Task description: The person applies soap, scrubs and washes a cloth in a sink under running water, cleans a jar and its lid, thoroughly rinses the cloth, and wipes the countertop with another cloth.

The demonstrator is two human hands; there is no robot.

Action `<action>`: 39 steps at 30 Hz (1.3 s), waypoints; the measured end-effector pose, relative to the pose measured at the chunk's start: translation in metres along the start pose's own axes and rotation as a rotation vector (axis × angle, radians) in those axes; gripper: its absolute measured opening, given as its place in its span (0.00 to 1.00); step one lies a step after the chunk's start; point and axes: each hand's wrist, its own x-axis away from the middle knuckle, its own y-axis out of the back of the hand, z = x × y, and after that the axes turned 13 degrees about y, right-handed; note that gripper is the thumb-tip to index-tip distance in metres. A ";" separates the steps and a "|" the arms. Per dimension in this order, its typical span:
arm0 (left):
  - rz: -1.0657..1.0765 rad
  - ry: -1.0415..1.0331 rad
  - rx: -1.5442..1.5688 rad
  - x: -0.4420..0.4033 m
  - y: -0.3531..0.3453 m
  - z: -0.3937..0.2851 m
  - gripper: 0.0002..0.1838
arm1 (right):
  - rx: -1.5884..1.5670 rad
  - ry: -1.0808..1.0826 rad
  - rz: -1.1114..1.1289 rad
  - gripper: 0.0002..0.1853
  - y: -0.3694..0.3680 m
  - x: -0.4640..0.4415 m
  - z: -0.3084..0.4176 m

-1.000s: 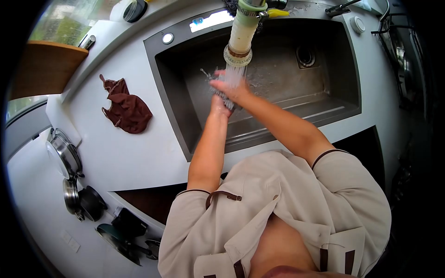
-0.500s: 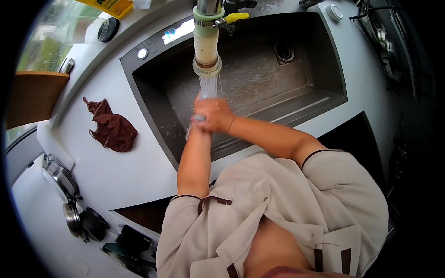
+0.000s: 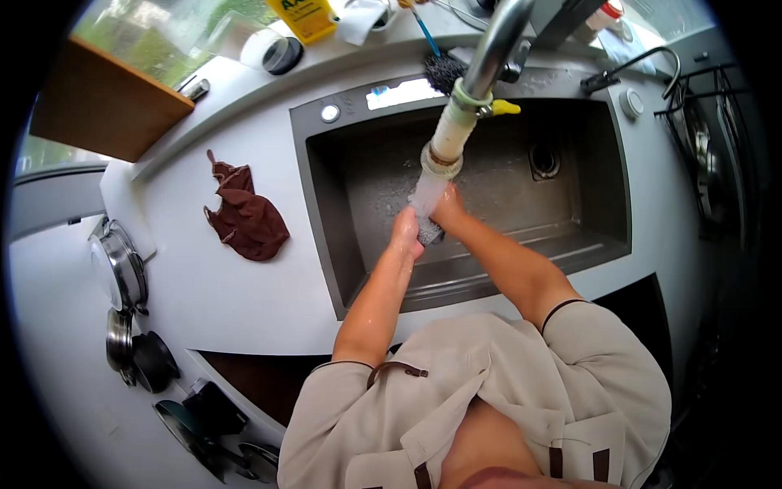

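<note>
Water pours from the pale hose end of the faucet (image 3: 449,140) over both hands in the dark sink (image 3: 521,236). My left hand (image 3: 405,228) is closed round a wet grey scrubber (image 3: 429,231), which shows between the palms. Against the scrubber's upper right side rests my right hand (image 3: 447,205), partly covered by the water; its fingers are smeared by the stream and I cannot make out their grip. A brown cloth (image 3: 248,220) lies crumpled on the counter left of the sink.
Behind the sink are a dark scouring ball (image 3: 444,73), a yellow package (image 3: 303,18) and a clear jar (image 3: 262,49). A white round lid (image 3: 631,103) sits at right. Pots (image 3: 122,269) stand at lower left, a dish rack (image 3: 707,134) at far right.
The view has swung, showing more of the sill. My hands, clasped together half a second ago, are now slightly apart under the stream, with the grey scrubber visible between them.
</note>
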 end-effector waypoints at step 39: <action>0.367 -0.058 0.231 0.003 -0.019 -0.006 0.25 | 0.051 -0.178 -0.066 0.18 0.043 -0.004 0.059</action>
